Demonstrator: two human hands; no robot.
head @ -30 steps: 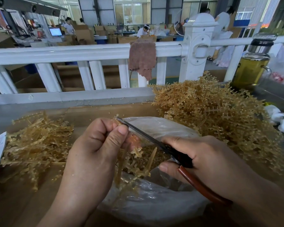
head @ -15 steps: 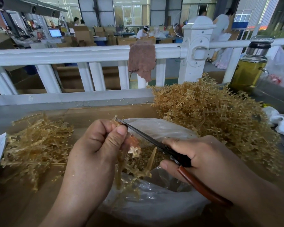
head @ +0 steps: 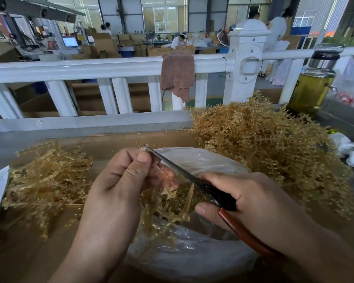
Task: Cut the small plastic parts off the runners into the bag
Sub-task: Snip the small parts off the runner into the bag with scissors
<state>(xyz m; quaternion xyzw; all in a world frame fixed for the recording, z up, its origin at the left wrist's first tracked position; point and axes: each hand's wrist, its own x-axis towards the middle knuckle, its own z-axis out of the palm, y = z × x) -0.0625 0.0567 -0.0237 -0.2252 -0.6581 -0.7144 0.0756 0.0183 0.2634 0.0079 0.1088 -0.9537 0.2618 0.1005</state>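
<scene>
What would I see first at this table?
The big golden heap of plastic runners on the right, with a smaller pile on the left. In the middle, the left hand pinches a runner over the clear bag while the right hand holds scissors to it.

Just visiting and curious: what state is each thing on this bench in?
Runner: upright, parts attached.
Bag: open, partly filled with cut parts.
Scissors: blades look shut, tip at the runner's top.
Left hand: pinches the runner above the bag.
Right hand: grips the scissors.
Right pile: runners with parts on.
Left pile: mostly bare runners.
Bottle: capped, yellow liquid inside.
Cloth: draped over the railing.
</scene>
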